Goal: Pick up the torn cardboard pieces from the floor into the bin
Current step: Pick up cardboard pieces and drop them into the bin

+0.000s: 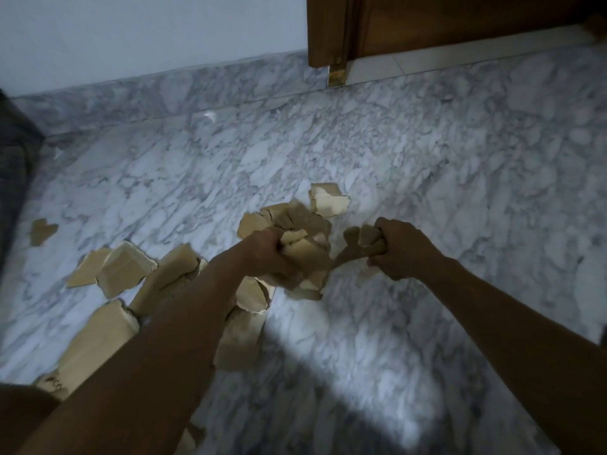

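Torn tan cardboard pieces lie scattered on the grey marble floor (427, 323). My left hand (272, 254) is shut on a bunch of several cardboard pieces (302, 224) near the middle of the view. My right hand (400, 249) is shut on a smaller cardboard piece (364, 239) just to the right of that bunch. A loose piece (328, 200) lies just beyond the hands. More pieces lie to the left (126, 269) and under my left forearm (98, 343). One small scrap (42, 231) sits at the far left. No bin is in view.
A white wall with a marble skirting (164, 90) runs along the back. A brown wooden door and frame (427, 24) stand at the top right. A dark object (13, 178) fills the left edge.
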The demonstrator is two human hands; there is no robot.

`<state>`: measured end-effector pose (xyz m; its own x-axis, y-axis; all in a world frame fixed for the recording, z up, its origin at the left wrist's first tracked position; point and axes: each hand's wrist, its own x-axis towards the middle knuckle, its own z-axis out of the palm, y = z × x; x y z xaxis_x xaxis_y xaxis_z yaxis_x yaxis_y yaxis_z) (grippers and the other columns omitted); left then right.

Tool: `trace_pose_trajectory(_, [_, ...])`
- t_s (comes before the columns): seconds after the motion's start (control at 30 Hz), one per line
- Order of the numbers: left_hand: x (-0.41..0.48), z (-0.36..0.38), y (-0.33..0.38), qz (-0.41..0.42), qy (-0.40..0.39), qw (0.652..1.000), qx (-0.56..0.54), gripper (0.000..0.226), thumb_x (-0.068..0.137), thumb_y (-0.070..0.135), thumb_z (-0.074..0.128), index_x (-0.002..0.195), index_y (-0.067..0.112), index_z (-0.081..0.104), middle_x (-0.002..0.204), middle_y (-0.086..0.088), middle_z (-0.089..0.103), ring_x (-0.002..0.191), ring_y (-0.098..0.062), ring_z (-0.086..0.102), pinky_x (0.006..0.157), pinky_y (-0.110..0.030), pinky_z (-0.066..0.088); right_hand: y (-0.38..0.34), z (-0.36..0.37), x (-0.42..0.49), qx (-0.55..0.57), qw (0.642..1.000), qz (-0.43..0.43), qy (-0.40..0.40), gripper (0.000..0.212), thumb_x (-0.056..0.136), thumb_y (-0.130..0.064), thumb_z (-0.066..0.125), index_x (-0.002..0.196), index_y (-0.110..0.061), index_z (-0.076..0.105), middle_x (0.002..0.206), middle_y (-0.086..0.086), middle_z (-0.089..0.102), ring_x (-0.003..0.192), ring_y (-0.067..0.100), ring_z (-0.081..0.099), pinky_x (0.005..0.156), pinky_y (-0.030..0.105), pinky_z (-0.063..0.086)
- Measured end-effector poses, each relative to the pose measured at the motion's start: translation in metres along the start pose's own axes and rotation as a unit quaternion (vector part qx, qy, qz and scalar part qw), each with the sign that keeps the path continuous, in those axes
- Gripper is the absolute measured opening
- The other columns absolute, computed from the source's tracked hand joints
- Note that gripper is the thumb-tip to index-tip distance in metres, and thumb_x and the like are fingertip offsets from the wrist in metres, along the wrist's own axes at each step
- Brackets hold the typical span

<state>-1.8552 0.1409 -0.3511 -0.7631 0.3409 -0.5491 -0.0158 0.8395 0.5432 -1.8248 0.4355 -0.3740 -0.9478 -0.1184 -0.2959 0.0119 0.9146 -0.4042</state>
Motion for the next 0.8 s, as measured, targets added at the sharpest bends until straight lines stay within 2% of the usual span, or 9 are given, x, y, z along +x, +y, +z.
trace_pose_trajectory(0.1, [0.003, 0.031, 0.012, 0.024, -0.090, 0.990, 0.109, 0.051, 0.056, 0.043, 0.089, 0.100, 0.042, 0.063, 0.115, 0.010, 0.059, 0.114, -0.015, 0.055, 0.096, -0.032, 0.047, 0.001, 0.024, -0.005, -0.114, 0.993, -0.006, -0.014, 0.057, 0.073, -0.043, 0.080, 0.115, -0.018, 0.050, 0.109, 0.005, 0.050, 0.097, 0.029, 0.058, 0.070, 0.033, 0.044])
trace_pose_trajectory(0.17, [0.010, 0.062, 0.010, 0.050, -0.079, 0.974, 0.206, 0.063, 0.058, 0.051, 0.082, 0.117, 0.038, 0.062, 0.146, 0.003, 0.034, 0.138, -0.025, 0.026, 0.106, -0.047, 0.039, 0.005, 0.041, -0.014, -0.132, 0.991, 0.005, -0.013, 0.059, 0.074, -0.046, 0.077, 0.120, -0.020, 0.050, 0.114, 0.007, 0.048, 0.101, 0.030, 0.055, 0.069, 0.034, 0.044])
trace_pose_trajectory(0.23, [0.018, 0.083, 0.008, 0.071, -0.046, 0.962, 0.260, 0.063, 0.063, 0.052, 0.078, 0.120, 0.034, 0.058, 0.156, 0.001, 0.020, 0.141, -0.032, 0.016, 0.105, -0.057, 0.037, 0.010, 0.052, -0.021, -0.084, 0.996, 0.023, 0.006, 0.059, 0.075, -0.048, 0.077, 0.119, -0.020, 0.051, 0.114, 0.007, 0.048, 0.104, 0.030, 0.054, 0.069, 0.034, 0.043])
trace_pose_trajectory(0.3, [0.024, 0.087, 0.010, 0.097, -0.018, 0.959, 0.267, 0.060, 0.065, 0.051, 0.078, 0.118, 0.030, 0.058, 0.151, 0.000, 0.026, 0.134, -0.032, 0.030, 0.102, -0.052, 0.040, 0.014, 0.054, -0.021, -0.043, 0.999, 0.025, 0.021, 0.054, 0.073, -0.047, 0.079, 0.113, -0.019, 0.053, 0.108, 0.005, 0.051, 0.102, 0.029, 0.055, 0.070, 0.033, 0.042])
trace_pose_trajectory(0.4, [0.028, 0.083, 0.014, 0.127, 0.008, 0.962, 0.240, 0.056, 0.069, 0.039, 0.081, 0.116, 0.019, 0.056, 0.126, -0.007, 0.051, 0.111, -0.028, 0.054, 0.088, -0.030, 0.040, 0.019, 0.042, -0.022, 0.048, 0.997, 0.063, 0.017, 0.047, 0.070, -0.047, 0.083, 0.095, -0.023, 0.052, 0.094, -0.002, 0.055, 0.094, 0.025, 0.060, 0.070, 0.032, 0.044])
trace_pose_trajectory(0.5, [0.028, 0.081, 0.017, 0.112, 0.007, 0.977, 0.181, 0.047, 0.071, 0.026, 0.082, 0.107, 0.019, 0.054, 0.107, -0.007, 0.066, 0.100, -0.027, 0.063, 0.075, -0.027, 0.041, 0.022, 0.020, -0.020, 0.096, 0.989, 0.101, 0.051, 0.051, 0.066, -0.052, 0.085, 0.095, -0.025, 0.053, 0.088, -0.003, 0.059, 0.082, 0.021, 0.057, 0.071, 0.033, 0.048])
trace_pose_trajectory(0.57, [0.029, 0.078, 0.018, 0.098, 0.014, 0.986, 0.137, 0.042, 0.071, 0.021, 0.081, 0.101, 0.022, 0.053, 0.100, -0.004, 0.068, 0.094, -0.024, 0.065, 0.075, -0.031, 0.050, 0.022, 0.004, -0.018, 0.113, 0.985, 0.106, 0.074, 0.053, 0.065, -0.053, 0.085, 0.094, -0.025, 0.051, 0.087, -0.002, 0.060, 0.080, 0.021, 0.056, 0.072, 0.035, 0.051])
trace_pose_trajectory(0.67, [0.030, 0.058, 0.015, 0.052, 0.067, 0.996, -0.018, 0.049, 0.077, 0.008, 0.076, 0.120, 0.015, 0.054, 0.102, -0.002, 0.063, 0.092, -0.020, 0.064, 0.074, -0.027, 0.057, 0.018, -0.017, -0.014, 0.123, 0.981, 0.108, 0.103, 0.051, 0.065, -0.046, 0.085, 0.093, -0.022, 0.050, 0.085, -0.001, 0.063, 0.080, 0.023, 0.061, 0.073, 0.039, 0.055])
trace_pose_trajectory(0.8, [0.020, 0.017, 0.010, 0.065, 0.132, 0.985, -0.089, 0.063, 0.072, -0.004, 0.079, 0.127, 0.008, 0.052, 0.098, -0.002, 0.060, 0.090, -0.019, 0.059, 0.072, -0.018, 0.044, 0.001, -0.025, -0.011, 0.122, 0.986, 0.069, 0.088, 0.053, 0.064, -0.040, 0.086, 0.106, -0.023, 0.059, 0.098, -0.001, 0.067, 0.091, 0.021, 0.064, 0.080, 0.037, 0.054])
